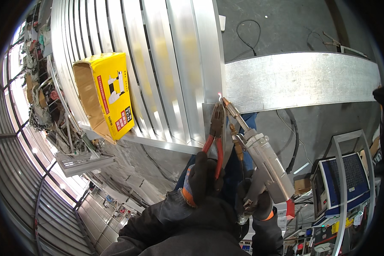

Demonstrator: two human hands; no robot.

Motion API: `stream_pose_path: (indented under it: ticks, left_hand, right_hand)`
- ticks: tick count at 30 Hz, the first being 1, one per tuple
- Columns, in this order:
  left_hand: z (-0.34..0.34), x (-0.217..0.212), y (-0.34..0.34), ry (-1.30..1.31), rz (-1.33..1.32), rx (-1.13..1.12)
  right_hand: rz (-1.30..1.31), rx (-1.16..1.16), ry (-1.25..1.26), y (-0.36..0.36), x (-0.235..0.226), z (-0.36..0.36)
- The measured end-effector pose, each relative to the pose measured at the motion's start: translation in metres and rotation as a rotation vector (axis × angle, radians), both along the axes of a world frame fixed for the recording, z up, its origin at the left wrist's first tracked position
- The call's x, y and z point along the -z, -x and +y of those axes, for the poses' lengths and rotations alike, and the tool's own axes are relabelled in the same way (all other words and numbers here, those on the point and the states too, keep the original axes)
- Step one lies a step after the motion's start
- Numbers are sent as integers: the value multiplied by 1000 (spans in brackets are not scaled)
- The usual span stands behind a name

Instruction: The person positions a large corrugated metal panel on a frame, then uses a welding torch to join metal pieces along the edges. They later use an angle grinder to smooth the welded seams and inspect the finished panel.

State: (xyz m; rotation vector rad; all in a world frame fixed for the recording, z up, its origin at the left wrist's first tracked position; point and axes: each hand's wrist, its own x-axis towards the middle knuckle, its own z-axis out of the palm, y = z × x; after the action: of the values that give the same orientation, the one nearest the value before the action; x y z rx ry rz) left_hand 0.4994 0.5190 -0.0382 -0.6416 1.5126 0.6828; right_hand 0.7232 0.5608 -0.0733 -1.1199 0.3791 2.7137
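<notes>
My gloved left hand [202,176] is closed around the red handles of a pair of pliers [216,124]. Their jaws point away from me and reach the corner of a slatted silver metal panel [202,68]. In my gloved right hand [252,197] is a silver hand-held welding gun [269,164] with a copper-coloured nozzle. Its tip sits close beside the plier jaws, where a small bright glow shows. That spot lies by the seam between the panel and a wide flat metal bar [301,81] extending to the right. Whatever the jaws pinch is too small to make out.
An open yellow cardboard box [111,96] lies on the panel's slats. Dark cables [292,141] run over the grey floor. At lower right stand a blue-and-white machine [341,181] and a bent metal frame [340,158]. Piled clutter [40,94] lines the left.
</notes>
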Motion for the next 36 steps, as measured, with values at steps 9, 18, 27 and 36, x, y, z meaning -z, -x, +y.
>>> stream_pose_path:
  ticks: [9, 18, 27, 36]
  left_hand:
    - [3, -6, 4, -64, 71, 38]
    - [-16, 31, -29, 103, 823, 913]
    - [-69, 37, -23, -378, 642, 640]
    - [-61, 35, 3, -642, 959, 1251]
  right_hand:
    - [-64, -125, -139, 8, -9, 8]
    - [-167, -218, -167, -2, 0, -2]
    - [-186, -244, -206, 2, -7, 3]
    - [-207, -272, -238, 1, -9, 3]
